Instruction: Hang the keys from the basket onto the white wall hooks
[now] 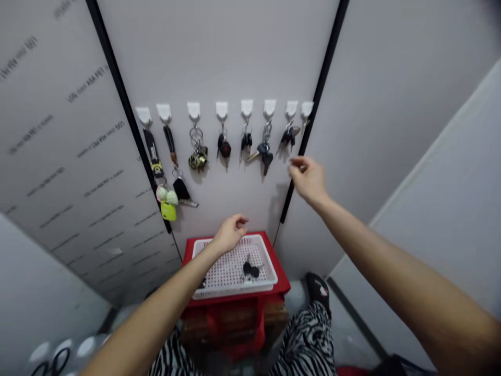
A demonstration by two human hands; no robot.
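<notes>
My left hand (pixel 231 233) is over the back part of a white perforated basket (pixel 231 288), fingers loosely bent and apart, nothing visible in them. Inside the basket, towards its right side, lies a bunch of black-headed keys (pixel 251 269). My right hand (pixel 309 180) is raised in front of the wall, just below and right of a hanging bunch of dark keys (pixel 288 137). Its fingers are loosely curled, with a gap to the thumb and nothing seen between them. On the rightmost hook (pixel 307 109) hangs a small silvery key (pixel 305 127), partly blurred.
Several white hooks (pixel 222 109) line the wall, holding key bunches, a black lanyard (pixel 152 149) and a yellow-green tag (pixel 168 211). A red bag (pixel 282 284) lies under the basket. Black-handled scissors (pixel 58 361) and white-capped containers (pixel 86 347) stand at lower left.
</notes>
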